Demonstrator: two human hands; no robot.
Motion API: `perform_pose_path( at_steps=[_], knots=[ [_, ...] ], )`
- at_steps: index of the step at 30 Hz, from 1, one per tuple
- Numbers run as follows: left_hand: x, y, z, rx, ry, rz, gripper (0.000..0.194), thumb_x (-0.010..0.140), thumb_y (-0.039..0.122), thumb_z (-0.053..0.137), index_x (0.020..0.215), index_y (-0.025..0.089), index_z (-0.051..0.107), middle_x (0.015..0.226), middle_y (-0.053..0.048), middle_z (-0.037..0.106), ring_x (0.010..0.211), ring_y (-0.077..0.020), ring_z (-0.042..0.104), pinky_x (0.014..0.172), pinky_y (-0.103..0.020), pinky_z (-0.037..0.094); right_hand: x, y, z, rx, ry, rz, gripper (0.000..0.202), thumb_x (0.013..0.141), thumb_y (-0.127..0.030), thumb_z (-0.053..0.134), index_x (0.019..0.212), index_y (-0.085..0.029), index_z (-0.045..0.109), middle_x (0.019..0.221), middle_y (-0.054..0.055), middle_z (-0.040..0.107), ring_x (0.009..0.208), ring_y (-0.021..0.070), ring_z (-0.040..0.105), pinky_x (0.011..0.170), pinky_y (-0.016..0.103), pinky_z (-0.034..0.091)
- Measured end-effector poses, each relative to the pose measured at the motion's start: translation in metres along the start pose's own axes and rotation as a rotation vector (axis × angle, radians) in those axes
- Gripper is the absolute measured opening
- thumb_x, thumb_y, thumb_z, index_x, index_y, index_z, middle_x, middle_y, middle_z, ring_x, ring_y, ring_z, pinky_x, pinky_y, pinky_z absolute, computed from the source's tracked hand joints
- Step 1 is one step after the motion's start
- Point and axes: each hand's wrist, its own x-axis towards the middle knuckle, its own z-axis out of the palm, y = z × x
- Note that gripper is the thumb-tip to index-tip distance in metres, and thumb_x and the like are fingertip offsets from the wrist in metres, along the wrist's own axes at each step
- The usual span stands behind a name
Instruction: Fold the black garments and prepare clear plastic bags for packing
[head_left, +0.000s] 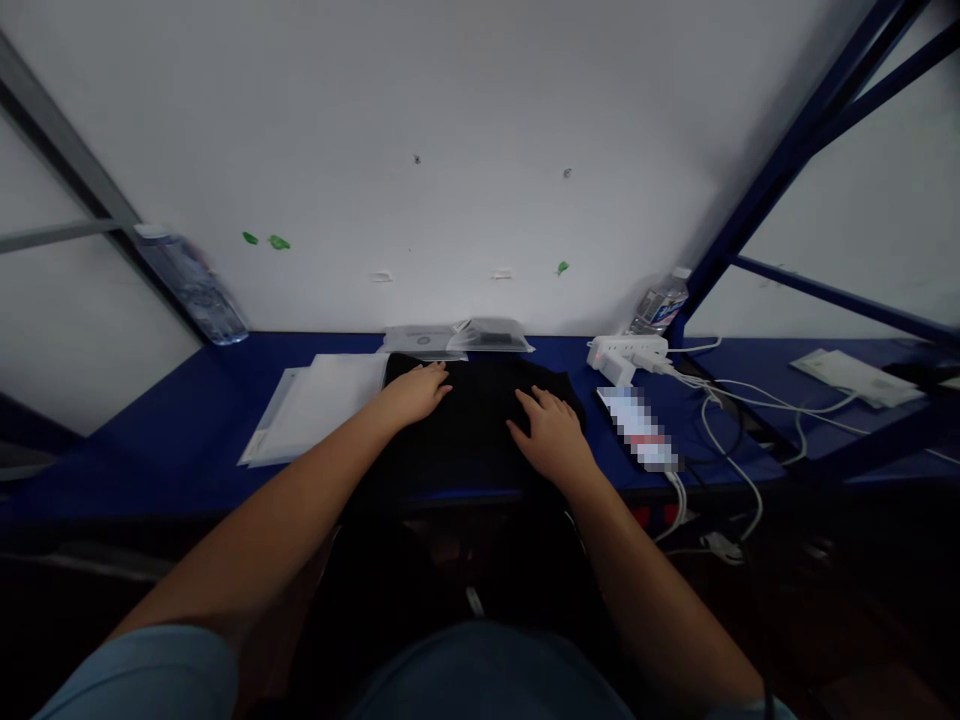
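Observation:
A black cloth item (472,430), perhaps a folded garment, lies on the blue table in front of me. On its left part rests my left hand (416,393), flat with the fingers stretched out to the right. My right hand (551,432) lies on the right part of the cloth, its fingers spread and pointing up and left. Neither hand grips anything. The cloth's exact kind is hard to make out in the dark.
White plastic sleeves (330,400) lie left of the cloth, and clear bags (457,338) lie behind it. On the right are a phone (637,428), a power strip (628,350) with white cables and a bottle (660,302). A large bottle (196,287) leans at the left.

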Motion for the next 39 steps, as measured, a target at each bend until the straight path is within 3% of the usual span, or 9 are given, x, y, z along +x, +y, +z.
perform_pose_path(
  at_steps=[4, 10, 16, 19, 23, 27, 30, 33, 39],
  knots=[
    [-0.001, 0.001, -0.001, -0.052, 0.049, -0.023, 0.036, 0.098, 0.027, 0.047, 0.129, 0.016, 0.061, 0.137, -0.012, 0.063, 0.124, -0.0260, 0.061, 0.106, -0.039, 0.046, 0.000, -0.001, 0.000, 0.000, -0.002, -0.002, 0.055, 0.096, -0.040, 0.050, 0.147, -0.018, 0.049, 0.153, 0.017, 0.046, 0.142, 0.0320, 0.040, 0.116, 0.051, 0.029],
    [-0.009, 0.010, -0.011, -0.063, 0.102, -0.088, 0.032, 0.097, 0.024, 0.045, 0.119, 0.019, 0.068, 0.125, -0.008, 0.071, 0.116, -0.0249, 0.065, 0.099, -0.037, 0.050, 0.000, -0.005, 0.001, -0.017, 0.022, -0.040, 0.048, 0.099, -0.035, 0.045, 0.143, -0.018, 0.053, 0.150, 0.017, 0.049, 0.141, 0.0322, 0.042, 0.116, 0.052, 0.029],
    [-0.027, 0.002, -0.049, 0.059, 0.208, -0.274, 0.033, 0.093, 0.026, 0.047, 0.118, 0.022, 0.069, 0.114, -0.009, 0.073, 0.105, -0.0263, 0.068, 0.090, -0.037, 0.054, 0.006, -0.025, -0.005, 0.020, 0.065, -0.140, 0.045, 0.103, -0.031, 0.037, 0.143, -0.023, 0.054, 0.150, 0.011, 0.052, 0.139, 0.0294, 0.045, 0.116, 0.049, 0.031],
    [-0.031, -0.004, -0.062, 0.141, 0.197, -0.373, 0.032, 0.089, 0.019, 0.047, 0.110, 0.015, 0.071, 0.107, -0.015, 0.073, 0.105, -0.0302, 0.068, 0.096, -0.043, 0.052, 0.008, -0.040, -0.007, 0.030, 0.055, -0.220, 0.046, 0.103, -0.030, 0.037, 0.146, -0.021, 0.052, 0.151, 0.012, 0.050, 0.140, 0.0298, 0.044, 0.116, 0.048, 0.032],
    [-0.030, 0.004, -0.047, 0.175, 0.171, -0.196, 0.048, 0.090, 0.012, 0.043, 0.135, 0.003, 0.055, 0.144, -0.023, 0.053, 0.138, -0.0303, 0.048, 0.117, -0.045, 0.035, 0.012, -0.053, 0.001, 0.000, -0.006, -0.265, 0.050, 0.099, -0.029, 0.044, 0.147, -0.016, 0.050, 0.150, 0.017, 0.049, 0.138, 0.0330, 0.045, 0.111, 0.047, 0.039],
    [-0.031, 0.017, -0.019, 0.118, -0.036, 0.032, 0.053, 0.100, 0.031, 0.042, 0.147, 0.007, 0.043, 0.158, -0.019, 0.037, 0.148, -0.0283, 0.033, 0.121, -0.046, 0.027, 0.019, -0.043, 0.005, 0.099, -0.013, -0.216, 0.048, 0.098, -0.018, 0.039, 0.143, -0.013, 0.054, 0.144, 0.016, 0.056, 0.133, 0.0261, 0.052, 0.108, 0.038, 0.043],
    [-0.032, 0.018, -0.007, 0.092, -0.066, 0.045, 0.055, 0.101, 0.039, 0.041, 0.147, 0.008, 0.044, 0.158, -0.019, 0.036, 0.148, -0.0289, 0.033, 0.121, -0.046, 0.026, 0.024, -0.020, -0.003, 0.296, 0.098, -0.055, 0.045, 0.097, -0.017, 0.036, 0.137, -0.015, 0.058, 0.134, 0.011, 0.064, 0.122, 0.0215, 0.061, 0.104, 0.032, 0.046],
    [-0.033, 0.015, -0.003, 0.088, -0.056, 0.041, 0.056, 0.102, 0.041, 0.040, 0.148, 0.009, 0.043, 0.157, -0.019, 0.037, 0.148, -0.0282, 0.033, 0.121, -0.045, 0.026, 0.024, 0.010, -0.012, 0.352, 0.230, 0.178, 0.046, 0.092, -0.013, 0.037, 0.132, -0.018, 0.059, 0.118, 0.012, 0.071, 0.108, 0.0251, 0.066, 0.094, 0.036, 0.050],
    [-0.030, 0.015, -0.004, 0.105, 0.021, -0.016, 0.055, 0.103, 0.037, 0.035, 0.148, 0.006, 0.043, 0.157, -0.019, 0.038, 0.148, -0.0276, 0.034, 0.122, -0.045, 0.025, 0.006, 0.037, -0.015, 0.090, 0.372, 0.278, 0.060, 0.078, -0.007, 0.046, 0.136, -0.013, 0.056, 0.117, 0.021, 0.062, 0.109, 0.0355, 0.059, 0.092, 0.050, 0.047]
  ],
)
